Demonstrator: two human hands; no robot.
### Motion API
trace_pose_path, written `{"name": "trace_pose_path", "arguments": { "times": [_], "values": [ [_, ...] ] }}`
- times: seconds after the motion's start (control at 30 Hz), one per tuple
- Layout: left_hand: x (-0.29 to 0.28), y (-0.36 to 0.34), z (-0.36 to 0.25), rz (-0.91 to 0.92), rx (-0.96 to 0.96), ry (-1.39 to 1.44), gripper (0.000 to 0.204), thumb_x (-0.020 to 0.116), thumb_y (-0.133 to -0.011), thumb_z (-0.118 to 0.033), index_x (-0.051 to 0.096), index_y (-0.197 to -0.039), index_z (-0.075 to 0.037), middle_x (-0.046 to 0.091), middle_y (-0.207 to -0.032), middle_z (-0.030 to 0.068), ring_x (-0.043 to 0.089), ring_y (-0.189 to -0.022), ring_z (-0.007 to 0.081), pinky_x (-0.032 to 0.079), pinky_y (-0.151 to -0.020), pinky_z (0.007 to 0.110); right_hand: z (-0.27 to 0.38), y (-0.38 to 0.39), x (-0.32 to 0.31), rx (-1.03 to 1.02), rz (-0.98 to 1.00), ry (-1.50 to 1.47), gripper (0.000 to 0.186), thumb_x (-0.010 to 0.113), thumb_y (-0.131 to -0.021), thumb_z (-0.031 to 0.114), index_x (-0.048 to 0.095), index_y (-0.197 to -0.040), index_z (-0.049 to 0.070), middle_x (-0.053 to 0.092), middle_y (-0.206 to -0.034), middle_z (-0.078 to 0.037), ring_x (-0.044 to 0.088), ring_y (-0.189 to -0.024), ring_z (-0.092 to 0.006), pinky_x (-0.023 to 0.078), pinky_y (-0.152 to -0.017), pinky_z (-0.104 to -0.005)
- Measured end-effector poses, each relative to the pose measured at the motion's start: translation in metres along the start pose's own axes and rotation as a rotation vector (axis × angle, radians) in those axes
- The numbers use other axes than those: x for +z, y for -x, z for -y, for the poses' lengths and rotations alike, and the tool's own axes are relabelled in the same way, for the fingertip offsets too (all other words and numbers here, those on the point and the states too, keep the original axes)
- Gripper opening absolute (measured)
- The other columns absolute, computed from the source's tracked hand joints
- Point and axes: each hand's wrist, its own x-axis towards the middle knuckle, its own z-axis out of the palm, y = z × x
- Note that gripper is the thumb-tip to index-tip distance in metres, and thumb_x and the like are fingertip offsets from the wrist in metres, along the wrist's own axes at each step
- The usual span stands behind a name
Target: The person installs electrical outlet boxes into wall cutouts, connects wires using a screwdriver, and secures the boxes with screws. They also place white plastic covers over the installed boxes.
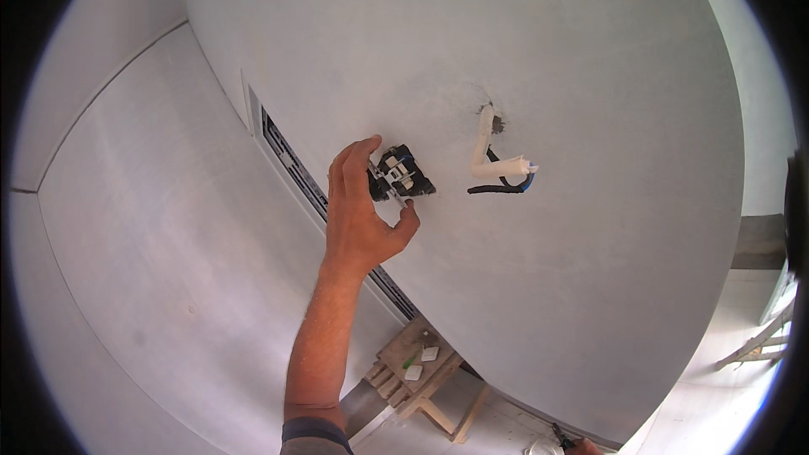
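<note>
Left hand [362, 202] pinches module [397, 175] at black box [420, 186], right hand [583, 447] gripping dark tool [559, 435]

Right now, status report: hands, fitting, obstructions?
Left hand grips electrical fitting. Right hand, low, holds dark tool. Loose wires rightward, apart from fitting.

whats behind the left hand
Part of a black-and-white fitting shows beyond the left hand, between fingers and thumb; a dark slotted strip shows on either side. Whatever the palm covers is hidden.
</note>
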Motion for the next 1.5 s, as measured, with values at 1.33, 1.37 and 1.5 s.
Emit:
{"name": "trace_pose_path", "arguments": {
  "times": [1.33, 1.37, 1.5],
  "values": [
    [-0.020, -0.027, 0.030, 0.301, -0.412, 0.588, 0.060, 0.071, -0.071, 0.001, 0.045, -0.125, -0.007, 0.057, -0.110, 0.0075, 0.061, -0.102, 0.0170, 0.052, -0.097, 0.036, 0.287, -0.031, -0.301, -0.393, 0.047, -0.949, 0.045, 0.061, -0.082, 0.016, 0.070, -0.125, 0.006, 0.073, -0.113, -0.012, 0.067, -0.105, -0.0247, 0.049, -0.100, -0.0375],
    [-0.019, -0.026, 0.028, 0.288, -0.406, 0.570, 0.060, 0.070, -0.071, 0.001, 0.044, -0.124, -0.007, 0.057, -0.109, 0.0073, 0.061, -0.101, 0.0170, 0.053, -0.097, 0.036, 0.289, -0.030, -0.302, -0.393, 0.038, -0.946, 0.045, 0.061, -0.082, 0.016, 0.070, -0.125, 0.006, 0.073, -0.112, -0.013, 0.067, -0.104, -0.0246, 0.049, -0.099, -0.0374],
    [-0.014, -0.024, 0.019, 0.222, -0.351, 0.519, 0.059, 0.070, -0.071, 0.001, 0.044, -0.124, -0.008, 0.058, -0.107, 0.0075, 0.061, -0.101, 0.0171, 0.053, -0.095, 0.036, 0.299, -0.029, -0.317, -0.375, 0.021, -0.864, 0.045, 0.062, -0.081, 0.017, 0.070, -0.124, 0.005, 0.074, -0.109, -0.014, 0.067, -0.102, -0.0248, 0.050, -0.097, -0.0374]
  ]
}}
